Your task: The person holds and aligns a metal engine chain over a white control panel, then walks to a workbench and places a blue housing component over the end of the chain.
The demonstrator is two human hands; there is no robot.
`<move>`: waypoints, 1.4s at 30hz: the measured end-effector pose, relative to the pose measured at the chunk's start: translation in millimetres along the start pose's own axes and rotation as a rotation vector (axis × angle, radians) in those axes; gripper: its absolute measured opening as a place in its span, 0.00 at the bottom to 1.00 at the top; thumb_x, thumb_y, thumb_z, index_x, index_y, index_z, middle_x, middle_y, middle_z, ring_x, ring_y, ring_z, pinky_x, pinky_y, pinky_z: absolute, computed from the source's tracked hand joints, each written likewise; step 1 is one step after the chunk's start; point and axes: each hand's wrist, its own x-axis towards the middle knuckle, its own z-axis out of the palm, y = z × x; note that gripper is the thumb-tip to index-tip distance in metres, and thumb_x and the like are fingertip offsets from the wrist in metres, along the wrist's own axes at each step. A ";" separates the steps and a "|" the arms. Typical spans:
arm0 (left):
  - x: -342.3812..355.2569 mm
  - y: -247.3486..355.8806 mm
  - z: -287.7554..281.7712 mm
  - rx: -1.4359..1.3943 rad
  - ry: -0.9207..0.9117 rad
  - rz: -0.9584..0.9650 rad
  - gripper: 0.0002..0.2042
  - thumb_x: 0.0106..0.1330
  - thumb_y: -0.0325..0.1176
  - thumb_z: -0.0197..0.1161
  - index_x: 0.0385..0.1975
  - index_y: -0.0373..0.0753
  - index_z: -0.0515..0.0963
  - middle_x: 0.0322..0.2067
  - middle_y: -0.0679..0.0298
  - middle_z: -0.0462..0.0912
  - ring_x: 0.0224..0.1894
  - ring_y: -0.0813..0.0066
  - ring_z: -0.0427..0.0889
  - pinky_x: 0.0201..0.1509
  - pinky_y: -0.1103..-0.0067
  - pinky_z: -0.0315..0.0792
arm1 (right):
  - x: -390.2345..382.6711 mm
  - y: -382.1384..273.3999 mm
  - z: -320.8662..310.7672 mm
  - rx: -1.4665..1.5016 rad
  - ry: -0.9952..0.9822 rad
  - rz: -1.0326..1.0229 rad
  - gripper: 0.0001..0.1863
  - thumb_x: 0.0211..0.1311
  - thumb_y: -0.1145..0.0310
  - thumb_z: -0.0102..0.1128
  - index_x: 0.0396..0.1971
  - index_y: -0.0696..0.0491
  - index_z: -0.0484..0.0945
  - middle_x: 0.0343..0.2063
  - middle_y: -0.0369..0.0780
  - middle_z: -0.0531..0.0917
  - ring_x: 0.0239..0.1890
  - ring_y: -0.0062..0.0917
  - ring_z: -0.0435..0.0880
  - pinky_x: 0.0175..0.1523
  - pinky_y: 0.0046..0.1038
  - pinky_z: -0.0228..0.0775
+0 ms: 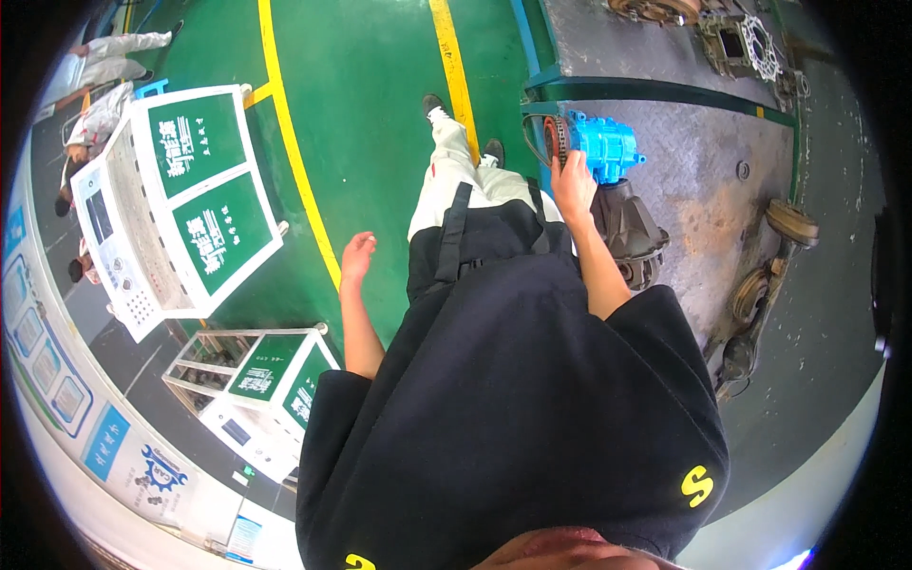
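Observation:
At the edge of a metal-topped bench, my right hand [572, 187] is at the near side of a round reddish-brown and dark disc [555, 141]. Its fingers are bent and closed against the disc's rim; the fingertips are partly hidden. Joined to the disc on its right is a bright blue ribbed housing [605, 147], like a small gearbox or pump. Close beside my right forearm stands a dark grey cast housing [627, 228]. Away to the left, my left hand [356, 258] hangs over the green floor with loosely bent fingers, slightly apart, holding nothing.
The grey bench [703, 190] carries a small ring [743, 170] and an axle with drums [750, 294]. A second bench behind holds a cast casing [741, 46]. White-and-green cabinets [195, 199] stand left. Yellow lines [294, 142] cross the floor; several people are far left.

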 end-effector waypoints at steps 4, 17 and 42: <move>8.1 19.6 -11.8 0.071 -0.006 0.051 0.18 0.66 0.38 0.58 0.52 0.36 0.74 0.42 0.61 0.82 0.42 0.75 0.79 0.50 0.78 0.71 | -25.2 10.9 20.9 -0.027 -0.120 0.173 0.18 0.61 0.57 0.57 0.36 0.55 0.63 0.28 0.48 0.79 0.27 0.45 0.83 0.28 0.44 0.75; 24.3 85.7 -17.7 0.267 -0.089 0.184 0.19 0.68 0.38 0.55 0.54 0.35 0.72 0.45 0.61 0.81 0.46 0.74 0.78 0.50 0.79 0.68 | 67.9 -10.9 -5.3 -0.024 0.014 -0.019 0.15 0.55 0.60 0.60 0.35 0.55 0.73 0.37 0.44 0.75 0.43 0.39 0.78 0.41 0.41 0.75; 7.3 63.3 -24.7 0.243 -0.062 0.069 0.19 0.67 0.40 0.56 0.53 0.35 0.73 0.47 0.57 0.81 0.50 0.69 0.77 0.57 0.76 0.67 | -7.1 -8.4 5.4 0.146 0.126 0.258 0.17 0.49 0.68 0.65 0.38 0.55 0.71 0.38 0.44 0.73 0.44 0.40 0.73 0.47 0.41 0.64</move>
